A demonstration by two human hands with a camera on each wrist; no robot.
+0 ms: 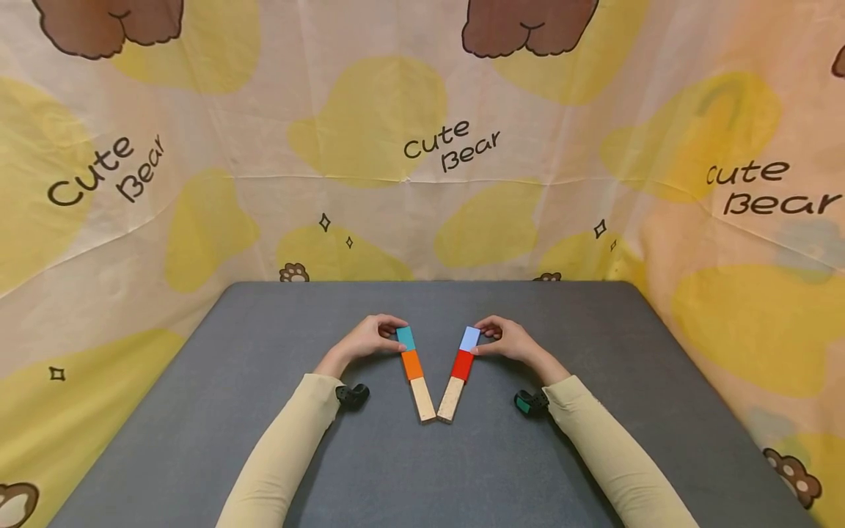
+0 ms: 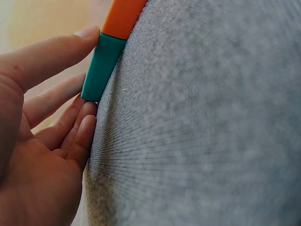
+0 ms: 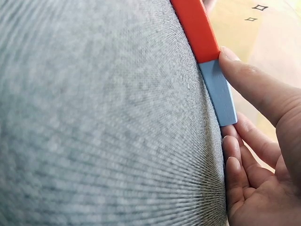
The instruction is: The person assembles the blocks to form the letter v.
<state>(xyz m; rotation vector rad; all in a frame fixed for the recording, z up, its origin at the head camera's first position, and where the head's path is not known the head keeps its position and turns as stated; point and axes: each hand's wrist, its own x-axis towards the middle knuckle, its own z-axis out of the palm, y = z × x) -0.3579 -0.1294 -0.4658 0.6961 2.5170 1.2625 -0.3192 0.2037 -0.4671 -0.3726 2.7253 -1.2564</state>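
Two rows of blocks form a V on the table, their near ends close together. The left row runs from a teal block [image 1: 405, 338] through an orange block [image 1: 412, 364] to a plain wood block [image 1: 423, 400]. In the right row lie a light blue block [image 1: 469, 338], a red block [image 1: 463, 365] and another plain wood block [image 1: 451, 400]. My left hand [image 1: 371, 337] holds the teal block, thumb near the orange seam and fingers at the far end. Likewise, my right hand [image 1: 511, 340] holds the light blue block [image 3: 219, 94] between thumb and fingers.
Everything lies on a grey table [image 1: 264, 440]. A printed cloth [image 1: 370, 132] hangs behind it and along both sides. Dark wrist devices [image 1: 353, 397] sit by the cuffs of both pale sleeves.
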